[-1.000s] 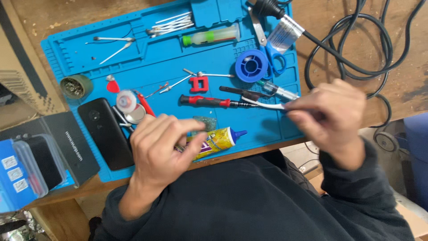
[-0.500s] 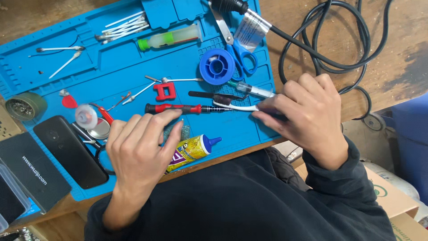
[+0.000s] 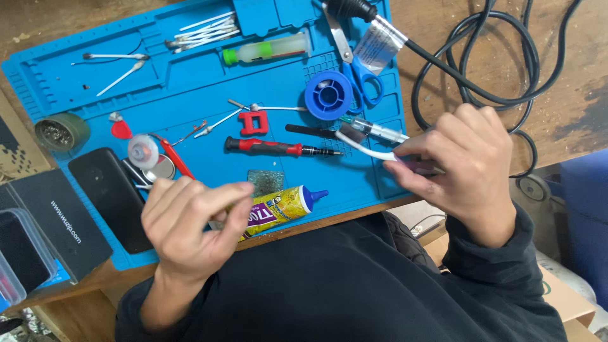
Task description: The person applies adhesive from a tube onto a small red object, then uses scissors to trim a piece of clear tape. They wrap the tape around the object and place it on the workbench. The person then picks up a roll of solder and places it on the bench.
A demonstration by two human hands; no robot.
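Over the blue work mat (image 3: 190, 82), both hands hover at the near edge. The right hand (image 3: 465, 168) is pinched shut on a white cable (image 3: 364, 150) that curves away to its left toward the blue solder spool (image 3: 327, 95). The left hand (image 3: 193, 228) is loosely curled, apparently empty, with a yellow glue tube (image 3: 285, 206) just beyond its fingertips. This looks like a handling step on the cable; next it likely wants steadying by the free hand.

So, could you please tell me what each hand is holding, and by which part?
The right hand pinches a thin white cable near its end. The left hand is curled above the yellow glue tube; whether it holds anything cannot be told.
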